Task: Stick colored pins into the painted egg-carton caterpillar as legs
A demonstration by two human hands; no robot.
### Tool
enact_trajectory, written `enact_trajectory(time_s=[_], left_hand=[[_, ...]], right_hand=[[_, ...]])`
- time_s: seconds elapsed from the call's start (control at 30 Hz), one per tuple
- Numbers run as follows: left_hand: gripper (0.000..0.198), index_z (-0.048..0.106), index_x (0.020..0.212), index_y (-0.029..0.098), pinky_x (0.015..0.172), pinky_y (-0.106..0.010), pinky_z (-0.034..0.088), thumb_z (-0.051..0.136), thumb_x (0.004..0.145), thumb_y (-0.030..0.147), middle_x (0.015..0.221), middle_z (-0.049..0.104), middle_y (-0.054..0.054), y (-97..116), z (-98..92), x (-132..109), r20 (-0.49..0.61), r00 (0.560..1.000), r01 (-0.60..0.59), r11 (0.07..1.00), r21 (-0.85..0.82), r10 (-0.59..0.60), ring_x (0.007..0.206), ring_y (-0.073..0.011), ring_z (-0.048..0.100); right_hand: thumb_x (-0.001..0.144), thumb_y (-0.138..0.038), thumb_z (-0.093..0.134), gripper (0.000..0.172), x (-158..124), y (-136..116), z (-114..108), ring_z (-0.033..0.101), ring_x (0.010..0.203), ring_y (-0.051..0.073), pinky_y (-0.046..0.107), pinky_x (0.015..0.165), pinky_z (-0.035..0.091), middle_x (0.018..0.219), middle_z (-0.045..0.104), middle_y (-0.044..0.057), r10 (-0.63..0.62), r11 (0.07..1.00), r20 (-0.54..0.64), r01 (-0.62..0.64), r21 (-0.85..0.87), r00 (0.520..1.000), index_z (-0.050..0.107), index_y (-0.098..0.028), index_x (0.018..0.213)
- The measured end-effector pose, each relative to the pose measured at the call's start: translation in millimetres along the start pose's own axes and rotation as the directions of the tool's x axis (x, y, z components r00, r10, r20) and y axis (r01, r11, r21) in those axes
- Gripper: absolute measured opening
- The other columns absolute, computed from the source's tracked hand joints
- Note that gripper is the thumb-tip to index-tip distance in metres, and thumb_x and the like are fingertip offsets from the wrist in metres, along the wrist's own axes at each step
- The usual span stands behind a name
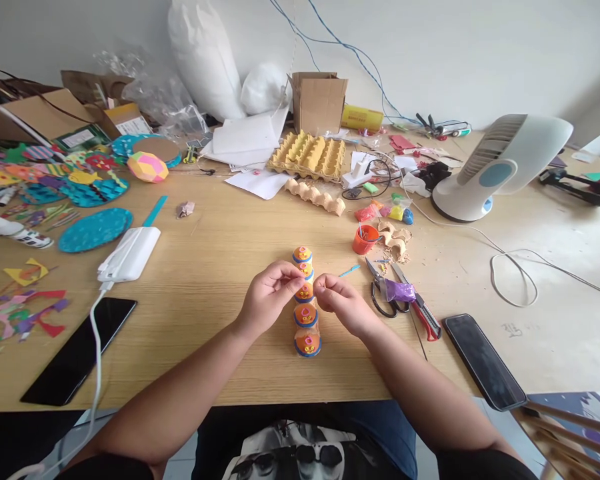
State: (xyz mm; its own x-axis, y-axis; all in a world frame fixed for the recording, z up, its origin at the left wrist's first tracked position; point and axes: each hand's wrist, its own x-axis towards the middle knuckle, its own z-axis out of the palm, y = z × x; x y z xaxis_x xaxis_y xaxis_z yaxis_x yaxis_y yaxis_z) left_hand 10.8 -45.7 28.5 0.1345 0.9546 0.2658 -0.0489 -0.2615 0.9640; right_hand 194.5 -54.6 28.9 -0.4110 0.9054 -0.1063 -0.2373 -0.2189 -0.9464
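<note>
A strip of egg-carton cups (307, 316), painted orange with blue rims and small pink and yellow pieces on each cup, runs lengthwise on the table in front of me. Over its middle, my left hand (273, 293) is closed in a pinch, thumb against forefinger. Close beside it, my right hand (344, 301) is pinched too, its fingertips a short gap from the left ones. Whatever lies between the fingers is too small to make out. The hands partly cover the middle cups. A thin blue stick (349, 271) lies just past my right hand.
Scissors (375, 288), a purple clay packet (399, 291), a red utility knife (427, 317) and a phone (484, 360) lie to the right. An orange cup (364, 241), yellow egg tray (307, 157) and fan (500, 163) stand farther back. A power bank (135, 253) and black tablet-like slab (80, 350) lie left.
</note>
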Motion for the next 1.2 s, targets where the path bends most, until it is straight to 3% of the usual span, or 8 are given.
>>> enact_trajectory(time_s=[0.1, 0.23, 0.43, 0.67, 0.83, 1.0, 1.2], left_hand=[[0.014, 0.07, 0.094, 0.02, 0.075, -0.027, 0.053, 0.075, 0.085, 0.03, 0.092, 0.067, -0.004, 2.6, 1.8, -2.5, 0.073, 0.99, -0.132, 0.985, 0.113, 0.124, 0.084, -0.0149, 0.063], [0.014, 0.068, 0.101, 0.022, 0.067, -0.025, 0.051, 0.072, 0.088, 0.028, 0.09, 0.07, -0.003, 0.6, 2.7, -6.6, 0.144, 0.976, -0.192, 0.951, 0.241, 0.16, 0.078, -0.0136, 0.064], [0.01, 0.068, 0.097, 0.021, 0.067, -0.024, 0.052, 0.071, 0.088, 0.023, 0.089, 0.072, -0.003, 0.0, 0.5, -5.9, 0.042, 0.973, -0.23, 0.93, 0.286, 0.228, 0.074, -0.0118, 0.064], [0.022, 0.068, 0.102, 0.02, 0.076, -0.026, 0.057, 0.075, 0.084, 0.029, 0.092, 0.071, -0.004, -2.9, -1.6, -2.7, -0.09, 0.992, -0.077, 0.992, 0.104, 0.086, 0.085, -0.015, 0.068], [0.027, 0.066, 0.101, 0.02, 0.067, -0.022, 0.052, 0.078, 0.081, 0.033, 0.087, 0.069, -0.002, -7.2, -1.9, 2.0, -0.211, 0.977, 0.016, 0.994, -0.105, -0.038, 0.075, -0.011, 0.064], [0.027, 0.066, 0.099, 0.021, 0.063, -0.021, 0.048, 0.08, 0.079, 0.032, 0.083, 0.065, 0.0, -10.5, -3.0, 6.8, -0.248, 0.965, 0.038, 0.981, -0.19, -0.085, 0.071, -0.0094, 0.06], [0.028, 0.066, 0.099, 0.02, 0.063, -0.02, 0.048, 0.081, 0.077, 0.028, 0.083, 0.063, 0.001, -6.6, -3.7, 8.7, -0.252, 0.958, 0.061, 0.956, -0.287, -0.136, 0.069, -0.0077, 0.057]], right_hand=[[0.083, -0.054, 0.071, 0.037, -0.2, 1.9, 1.9, 0.039, 0.066, 0.012, 0.026, 0.061, 0.031, 0.073, 0.05, -0.001, -0.075, 0.992, 0.038, 0.078, -0.1, 0.996, 0.057, -0.02, 0.079], [0.085, -0.058, 0.068, 0.039, 1.0, 12.0, 0.6, 0.043, 0.07, 0.014, 0.027, 0.064, 0.035, 0.075, 0.051, -0.001, -0.097, 0.976, 0.085, 0.112, -0.187, 0.992, 0.058, -0.02, 0.084], [0.087, -0.055, 0.066, 0.037, 3.1, 16.6, -3.1, 0.04, 0.066, 0.012, 0.026, 0.06, 0.031, 0.071, 0.049, -0.002, -0.068, 0.957, 0.068, 0.085, -0.277, 0.995, 0.058, -0.019, 0.083], [0.08, -0.05, 0.075, 0.035, 4.5, 6.0, -3.9, 0.042, 0.061, 0.01, 0.024, 0.058, 0.031, 0.067, 0.052, -0.004, 0.049, 0.998, 0.017, -0.048, -0.029, 0.999, 0.058, -0.019, 0.078], [0.075, -0.034, 0.074, 0.024, 5.3, 2.4, -10.2, 0.044, 0.056, 0.009, 0.022, 0.052, 0.028, 0.062, 0.057, -0.003, 0.194, 0.942, -0.026, -0.178, 0.284, 0.981, 0.056, -0.02, 0.08], [0.074, -0.027, 0.078, 0.021, 6.5, -0.7, -14.3, 0.044, 0.057, 0.008, 0.019, 0.05, 0.027, 0.066, 0.06, -0.002, 0.206, 0.904, -0.004, -0.188, 0.385, 0.979, 0.061, -0.019, 0.084], [0.074, -0.032, 0.084, 0.028, 7.4, 2.5, -16.0, 0.037, 0.056, 0.006, 0.019, 0.048, 0.025, 0.071, 0.058, -0.002, 0.164, 0.894, -0.031, -0.135, 0.428, 0.986, 0.068, -0.017, 0.091]])
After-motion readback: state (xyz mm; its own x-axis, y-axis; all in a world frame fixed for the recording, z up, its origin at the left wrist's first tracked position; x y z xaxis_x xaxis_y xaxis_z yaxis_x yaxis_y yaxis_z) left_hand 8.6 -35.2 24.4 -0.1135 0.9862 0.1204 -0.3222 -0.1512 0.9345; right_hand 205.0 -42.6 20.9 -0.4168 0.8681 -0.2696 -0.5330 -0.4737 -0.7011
